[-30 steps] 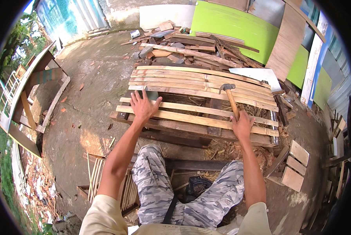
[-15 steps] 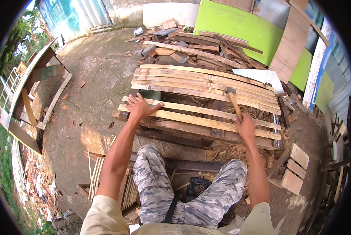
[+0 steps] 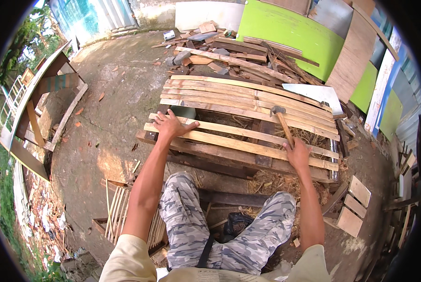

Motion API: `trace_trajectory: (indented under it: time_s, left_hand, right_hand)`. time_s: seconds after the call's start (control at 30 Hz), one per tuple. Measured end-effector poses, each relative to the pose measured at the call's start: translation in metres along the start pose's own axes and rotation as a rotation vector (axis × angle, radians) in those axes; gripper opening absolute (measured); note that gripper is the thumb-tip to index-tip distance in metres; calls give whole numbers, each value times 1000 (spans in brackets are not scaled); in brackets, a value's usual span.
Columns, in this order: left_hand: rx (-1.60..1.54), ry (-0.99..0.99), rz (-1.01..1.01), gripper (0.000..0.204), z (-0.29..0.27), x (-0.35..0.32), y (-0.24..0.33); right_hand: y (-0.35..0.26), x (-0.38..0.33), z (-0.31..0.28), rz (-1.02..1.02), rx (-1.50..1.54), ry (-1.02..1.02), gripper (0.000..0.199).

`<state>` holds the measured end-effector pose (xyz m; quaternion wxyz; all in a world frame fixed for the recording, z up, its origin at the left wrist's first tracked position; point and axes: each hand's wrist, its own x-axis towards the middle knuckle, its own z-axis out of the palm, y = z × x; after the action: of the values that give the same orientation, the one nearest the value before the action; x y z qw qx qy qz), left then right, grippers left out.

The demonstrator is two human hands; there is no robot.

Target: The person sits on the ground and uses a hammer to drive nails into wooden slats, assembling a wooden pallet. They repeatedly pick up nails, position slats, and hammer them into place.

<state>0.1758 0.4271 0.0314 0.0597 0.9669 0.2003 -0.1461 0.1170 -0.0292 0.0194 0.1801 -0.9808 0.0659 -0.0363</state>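
Note:
My left hand [image 3: 170,126] lies with its fingers spread over the left ends of two pale bamboo slats, the front slat [image 3: 238,146] and the slat behind it [image 3: 234,131]. In my right hand [image 3: 298,154] is the wooden handle of a hammer [image 3: 283,123], held over the right part of these slats. The hammer's dark metal head points away from me, over the rear group of slats [image 3: 210,95]. Under all the slats is a dark wooden frame [image 3: 210,154], with gaps showing between the two groups.
Behind the frame lies a heap of scrap wood and stones [image 3: 220,56], backed by a lime-green panel [image 3: 285,35]. A tilted wooden table [image 3: 36,101] stands at left. Slatted wooden pieces [image 3: 118,211] lie near my left leg, a black plastic bag [image 3: 237,224] between my legs.
The view has shifted slightly. Both hands keep their places, the left on the slats and the right around the hammer.

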Motion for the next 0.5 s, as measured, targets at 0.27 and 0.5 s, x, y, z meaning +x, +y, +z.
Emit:
trace_trajectory:
  time_s: [0.27,0.5]
  left_hand:
    - [-118,127,31,147,18,-3,-12]
    - [-144,150,21,143,22,-6,-6]
  right_hand:
    - [-7,-4,1,8,-16,-5,41]
    - [-10,-11,1,-4,-37,46,42]
